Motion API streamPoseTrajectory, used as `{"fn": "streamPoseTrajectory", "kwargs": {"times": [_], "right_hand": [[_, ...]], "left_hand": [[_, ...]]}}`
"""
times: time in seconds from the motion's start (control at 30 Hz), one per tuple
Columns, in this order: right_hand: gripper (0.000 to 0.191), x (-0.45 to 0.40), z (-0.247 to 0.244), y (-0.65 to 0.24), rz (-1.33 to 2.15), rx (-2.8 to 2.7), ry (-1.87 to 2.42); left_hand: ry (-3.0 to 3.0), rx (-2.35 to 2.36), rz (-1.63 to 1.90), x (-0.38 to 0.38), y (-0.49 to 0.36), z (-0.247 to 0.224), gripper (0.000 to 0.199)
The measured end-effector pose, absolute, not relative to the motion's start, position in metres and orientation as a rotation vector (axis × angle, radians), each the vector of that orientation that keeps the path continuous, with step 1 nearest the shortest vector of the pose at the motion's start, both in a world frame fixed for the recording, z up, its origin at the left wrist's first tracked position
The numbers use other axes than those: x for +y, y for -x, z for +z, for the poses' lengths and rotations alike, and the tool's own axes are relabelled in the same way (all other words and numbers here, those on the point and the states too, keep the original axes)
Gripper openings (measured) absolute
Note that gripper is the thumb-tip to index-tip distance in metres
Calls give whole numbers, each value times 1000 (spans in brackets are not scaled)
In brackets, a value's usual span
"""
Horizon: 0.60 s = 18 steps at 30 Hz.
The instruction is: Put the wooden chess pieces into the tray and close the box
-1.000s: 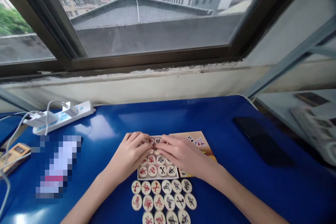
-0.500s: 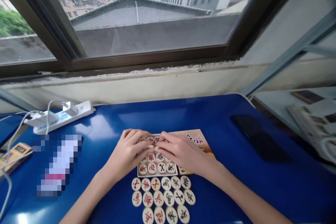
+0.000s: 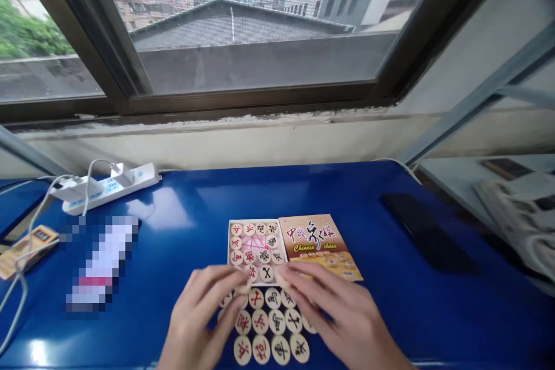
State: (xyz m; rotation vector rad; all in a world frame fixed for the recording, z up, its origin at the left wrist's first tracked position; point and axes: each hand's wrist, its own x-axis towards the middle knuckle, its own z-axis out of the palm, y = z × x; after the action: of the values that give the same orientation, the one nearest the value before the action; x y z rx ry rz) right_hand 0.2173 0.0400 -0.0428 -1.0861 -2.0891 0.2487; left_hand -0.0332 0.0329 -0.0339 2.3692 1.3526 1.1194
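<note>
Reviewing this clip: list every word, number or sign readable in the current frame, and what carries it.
"中國象棋": Chinese chess box lid, stylised.
"Chinese chess": same lid, yellow lettering.
"馬": black-marked chess piece, farthest loose row.
"車": black-marked chess piece, nearest loose row.
Remaining chess pieces: too blurred, turned or covered to read surely.
Carton and power strip: print too small.
Pixelated object: unreadable.

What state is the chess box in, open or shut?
Open: pieces show inside the box, and the printed cover lies to its right, not over it.
</note>
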Motion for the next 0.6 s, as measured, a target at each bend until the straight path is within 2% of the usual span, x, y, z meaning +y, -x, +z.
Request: {"fn": "streamPoseTrajectory", "kwargs": {"times": [0.1,0.23,0.4,0.5,0.6], "right_hand": [[26,17,-57,-211,155,-2100,1075],[14,9,-63,-200,84,-2059,1099],[18,11,-64,-194,62,-2055,1139],[19,13,-66,-192,56,-2048,1138],[19,13,-68,-192,53,-2040,1124]], "left_hand": [[-2488,1444,1084,8,32,-59,30],[-2569,1554,1090,-7,26,-76,24],[-2583,1582,1243,-4,9,-83,14],[-2549,1578,1414,0,3,-87,17],[-2545,1588,1317,1,4,-88,15]]}}
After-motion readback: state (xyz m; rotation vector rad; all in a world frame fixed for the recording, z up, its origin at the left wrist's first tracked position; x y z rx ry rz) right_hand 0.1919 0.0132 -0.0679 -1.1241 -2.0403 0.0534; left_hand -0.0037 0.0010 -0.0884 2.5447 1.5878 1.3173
